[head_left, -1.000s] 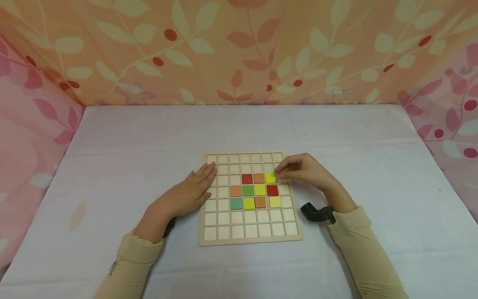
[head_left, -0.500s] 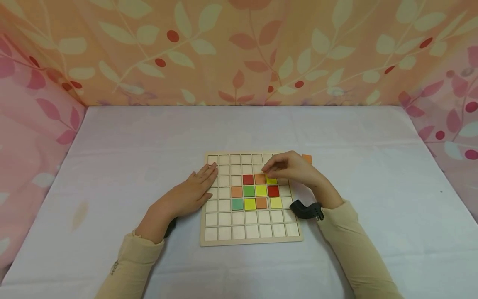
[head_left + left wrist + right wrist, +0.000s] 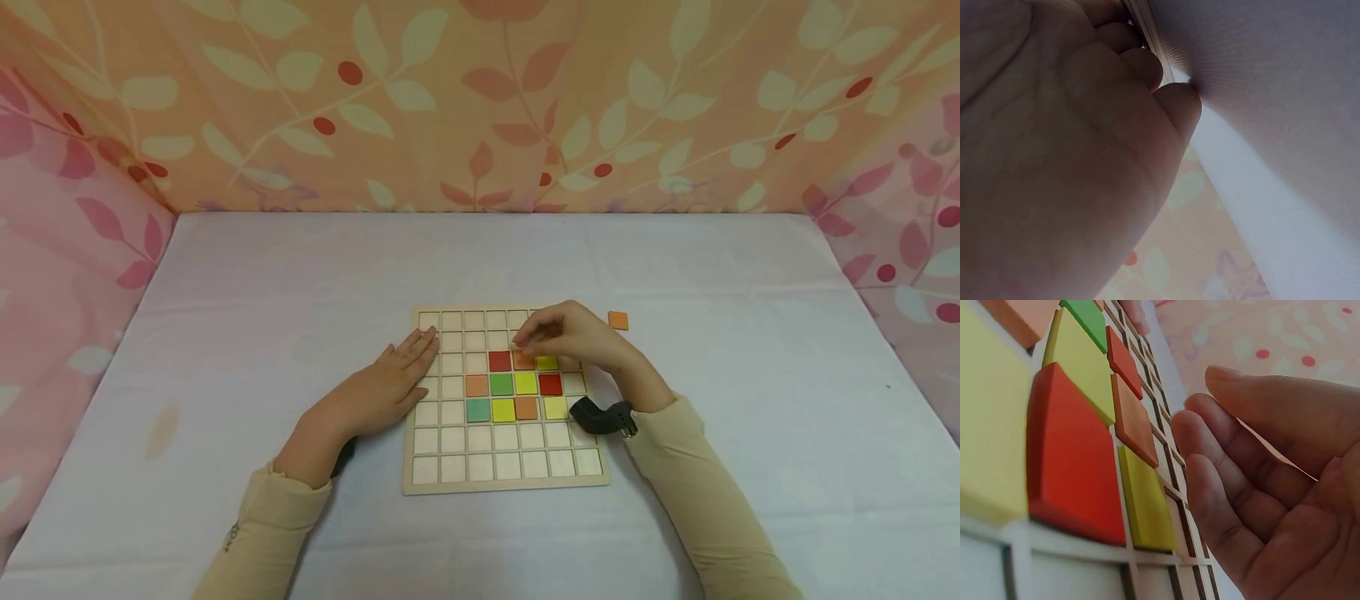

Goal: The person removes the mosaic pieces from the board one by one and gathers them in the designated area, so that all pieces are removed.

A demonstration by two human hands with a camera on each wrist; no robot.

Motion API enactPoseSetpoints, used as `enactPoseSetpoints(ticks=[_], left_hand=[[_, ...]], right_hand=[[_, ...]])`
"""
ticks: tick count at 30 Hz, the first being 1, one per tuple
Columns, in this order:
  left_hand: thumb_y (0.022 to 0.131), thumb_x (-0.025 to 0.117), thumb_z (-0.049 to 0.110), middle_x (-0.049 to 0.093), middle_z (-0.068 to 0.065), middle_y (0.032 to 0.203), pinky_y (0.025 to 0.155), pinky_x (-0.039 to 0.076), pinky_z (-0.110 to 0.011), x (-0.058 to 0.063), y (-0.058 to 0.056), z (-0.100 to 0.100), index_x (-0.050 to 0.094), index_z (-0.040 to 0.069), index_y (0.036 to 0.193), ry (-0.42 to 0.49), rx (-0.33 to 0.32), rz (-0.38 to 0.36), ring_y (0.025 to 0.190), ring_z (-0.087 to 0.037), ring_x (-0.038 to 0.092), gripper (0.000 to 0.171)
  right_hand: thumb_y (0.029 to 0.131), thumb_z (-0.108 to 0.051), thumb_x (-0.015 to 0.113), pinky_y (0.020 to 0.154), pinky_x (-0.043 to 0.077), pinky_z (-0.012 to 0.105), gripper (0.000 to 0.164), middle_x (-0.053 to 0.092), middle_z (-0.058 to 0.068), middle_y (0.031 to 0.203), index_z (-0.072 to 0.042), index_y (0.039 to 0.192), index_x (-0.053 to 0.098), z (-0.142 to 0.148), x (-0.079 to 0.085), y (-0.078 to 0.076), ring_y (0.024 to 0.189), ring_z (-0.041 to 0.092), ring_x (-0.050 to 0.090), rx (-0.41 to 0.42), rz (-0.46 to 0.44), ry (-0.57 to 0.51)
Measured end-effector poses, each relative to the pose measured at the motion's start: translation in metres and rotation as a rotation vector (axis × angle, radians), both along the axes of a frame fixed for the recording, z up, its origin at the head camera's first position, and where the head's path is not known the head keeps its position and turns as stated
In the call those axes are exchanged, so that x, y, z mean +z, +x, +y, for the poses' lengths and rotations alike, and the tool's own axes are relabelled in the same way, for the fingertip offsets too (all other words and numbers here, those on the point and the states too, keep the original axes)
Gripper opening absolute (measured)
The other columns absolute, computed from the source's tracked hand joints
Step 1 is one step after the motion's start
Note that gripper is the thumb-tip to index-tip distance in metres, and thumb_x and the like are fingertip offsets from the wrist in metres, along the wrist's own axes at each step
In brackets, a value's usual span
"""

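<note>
Left hand (image 3: 384, 385) is flat on the board (image 3: 506, 486)'s left edge, right hand (image 3: 566, 335) looks empty, loosely curled over the coloured tiles (image 3: 526, 383). Spare orange tile (image 3: 618, 321) is on the tabletop (image 3: 750, 350) just right of the board, way nearer the right hand.

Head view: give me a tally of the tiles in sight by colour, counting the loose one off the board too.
Red tiles: 2
Orange tiles: 4, with 1 of them lying off the board
Yellow tiles: 4, counting a paler one
Green tile: 1
Teal tile: 1
Total: 12
</note>
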State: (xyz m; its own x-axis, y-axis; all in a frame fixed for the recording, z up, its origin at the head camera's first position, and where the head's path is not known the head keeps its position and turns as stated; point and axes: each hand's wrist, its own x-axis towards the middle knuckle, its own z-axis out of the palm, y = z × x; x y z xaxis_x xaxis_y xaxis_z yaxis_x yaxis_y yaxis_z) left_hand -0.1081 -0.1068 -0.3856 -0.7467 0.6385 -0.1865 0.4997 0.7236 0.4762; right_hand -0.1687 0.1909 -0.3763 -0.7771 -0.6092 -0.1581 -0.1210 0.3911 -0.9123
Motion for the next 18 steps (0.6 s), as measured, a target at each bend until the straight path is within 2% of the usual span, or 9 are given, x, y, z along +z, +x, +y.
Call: enactPoseSetpoints(ticks=[9,18], left_hand=[[0.098,0.048,0.014,0.009,-0.017,0.156,0.111,0.015,-0.053,-0.0015,-0.0008,0.0005,0.017,-0.005,0.148,0.003,-0.005,0.001,0.143,-0.032,0.006,0.062],[0.098,0.048,0.014,0.008,-0.016,0.156,0.111,0.015,-0.053,-0.0008,-0.0012,0.0020,0.016,-0.004,0.148,0.000,-0.008,-0.011,0.143,-0.031,0.005,0.062]], right_hand=[[0.085,0.001,0.067,0.075,0.051,0.028,0.011,0.069,0.010,0.093,0.002,0.095,0.071,-0.0070,-0.0033,-0.0048,0.080,0.022,0.062,0.043,0.043,0.014],[0.083,-0.001,0.069,0.070,0.051,0.027,0.010,0.069,0.007,0.089,0.001,0.093,0.071,-0.0097,-0.0083,-0.0069,0.077,0.019,0.062,0.045,0.062,0.044]])
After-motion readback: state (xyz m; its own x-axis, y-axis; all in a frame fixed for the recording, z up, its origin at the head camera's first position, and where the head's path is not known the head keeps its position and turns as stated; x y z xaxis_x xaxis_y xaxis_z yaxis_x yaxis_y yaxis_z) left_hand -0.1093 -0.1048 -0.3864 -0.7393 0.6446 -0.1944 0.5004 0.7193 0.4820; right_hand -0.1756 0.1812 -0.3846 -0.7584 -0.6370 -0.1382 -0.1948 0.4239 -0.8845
